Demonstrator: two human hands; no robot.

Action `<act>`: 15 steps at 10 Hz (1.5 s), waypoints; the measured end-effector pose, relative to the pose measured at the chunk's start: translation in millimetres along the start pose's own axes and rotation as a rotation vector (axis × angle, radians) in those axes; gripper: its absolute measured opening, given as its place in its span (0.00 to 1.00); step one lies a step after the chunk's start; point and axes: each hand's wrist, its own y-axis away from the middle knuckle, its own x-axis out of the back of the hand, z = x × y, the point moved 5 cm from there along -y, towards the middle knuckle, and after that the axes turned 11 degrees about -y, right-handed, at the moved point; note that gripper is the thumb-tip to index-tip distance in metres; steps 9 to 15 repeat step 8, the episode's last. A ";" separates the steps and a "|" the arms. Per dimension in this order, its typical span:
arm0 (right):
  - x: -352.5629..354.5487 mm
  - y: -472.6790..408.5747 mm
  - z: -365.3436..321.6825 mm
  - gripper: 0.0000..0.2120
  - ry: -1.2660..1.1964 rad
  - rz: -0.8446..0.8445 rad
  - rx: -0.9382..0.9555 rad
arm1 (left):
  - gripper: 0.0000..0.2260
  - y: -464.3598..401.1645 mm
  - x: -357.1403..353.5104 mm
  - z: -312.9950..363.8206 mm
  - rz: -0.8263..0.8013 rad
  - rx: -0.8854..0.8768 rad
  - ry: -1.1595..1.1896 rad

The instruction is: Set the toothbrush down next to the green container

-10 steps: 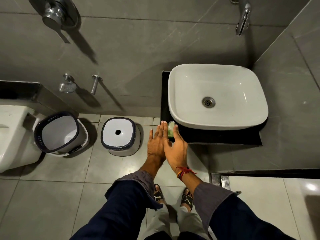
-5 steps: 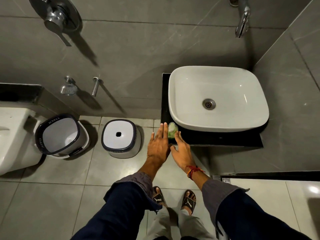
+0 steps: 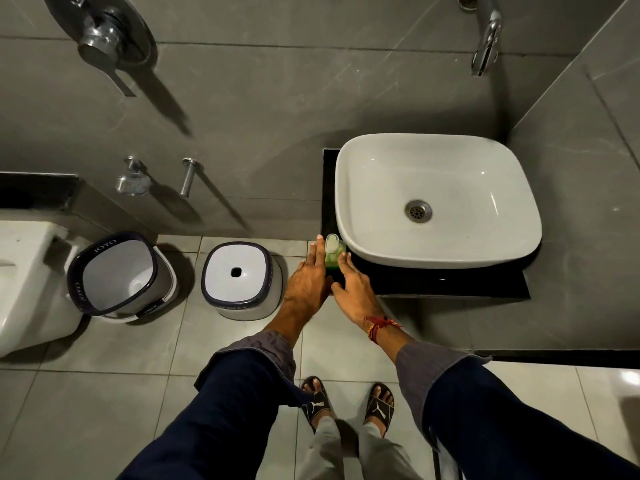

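A small green soap dispenser bottle with a pale pump top stands on the black counter, at its front left corner beside the white basin. My left hand lies flat against the bottle's left side, fingers straight. My right hand reaches to the bottle's right side with fingers stretched out, touching it. A red thread band circles my right wrist.
A wall tap hangs above the basin. On the floor to the left stand a white stool and a tilted bucket, with a toilet at the far left. A mixer valve sits on the wall.
My right hand has slid back and to the right, away from my left hand, so the two hands now flank the bottle with a gap between them.
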 end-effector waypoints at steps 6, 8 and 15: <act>28.3 -12.0 -63.2 0.19 0.038 0.306 0.228 | 0.41 -3.9 -1.3 -2.1 -0.047 -0.026 -0.112; 34.2 -10.1 -63.7 0.27 0.022 0.275 0.239 | 0.40 -2.1 5.2 -2.5 0.024 -0.003 -0.041; 34.2 -10.1 -63.7 0.27 0.022 0.275 0.239 | 0.40 -2.1 5.2 -2.5 0.024 -0.003 -0.041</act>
